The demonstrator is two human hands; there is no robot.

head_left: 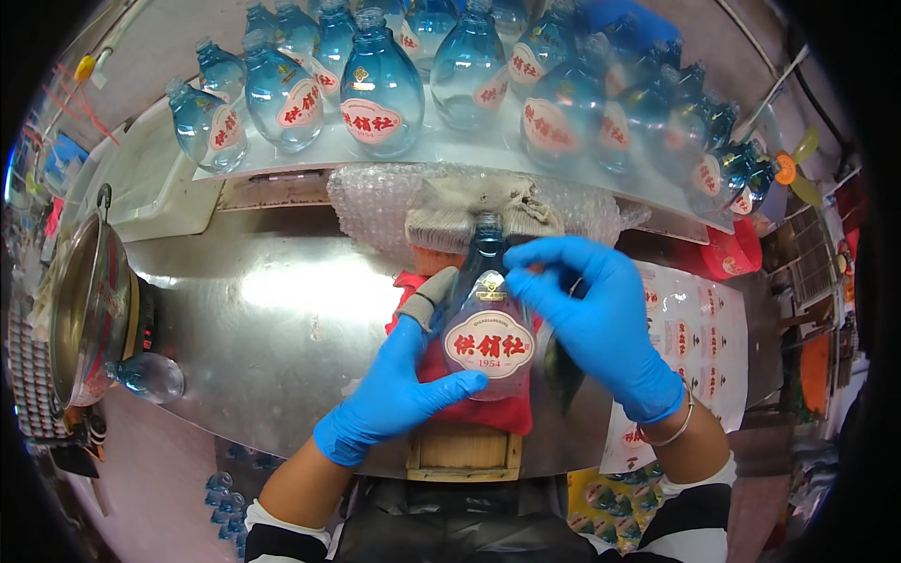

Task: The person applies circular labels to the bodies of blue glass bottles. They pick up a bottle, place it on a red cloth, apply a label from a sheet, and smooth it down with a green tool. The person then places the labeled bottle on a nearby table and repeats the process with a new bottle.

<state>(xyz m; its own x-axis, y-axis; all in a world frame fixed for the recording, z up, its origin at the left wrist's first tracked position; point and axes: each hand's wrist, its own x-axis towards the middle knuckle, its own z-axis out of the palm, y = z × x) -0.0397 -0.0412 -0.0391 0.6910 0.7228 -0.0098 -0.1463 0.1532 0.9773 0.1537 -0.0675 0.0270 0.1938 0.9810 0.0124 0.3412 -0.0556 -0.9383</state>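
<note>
Blue glass lies at far left: a loose bottle (155, 377) on its side, next to the pan (83, 319) and close to the near edge of the table (235, 352). Being round and unheld, it could roll off if knocked. In the middle, the held bottle (466, 314) leans over a red cloth (497, 415), neck away from the person, label (489, 343) facing up. Smooth gloving on smooth glass could let it slip or twist should the left grip ease; the cloth might also bunch and shift under it. A thumb pushed against the label's lower edge could crease or drag it. Farther right, the sheet (690, 342) lies near the right wrist, where a bracelet (678, 427) might catch and pull it.

The left hand (385, 389) comes in from lower left, palm turned toward the glass. It is closed around the held bottle's left side: a finger in a grey wrap (430, 298) runs up the flank, while the thumb crosses low on the front, just below the label. Its other fingers are hidden. The right hand (605, 319) arches in from lower right, wrist bent, fingers curled by the held bottle's shoulder. It is partly closed; whether its fingertips touch the glass or pinch anything, I cannot tell.
</note>
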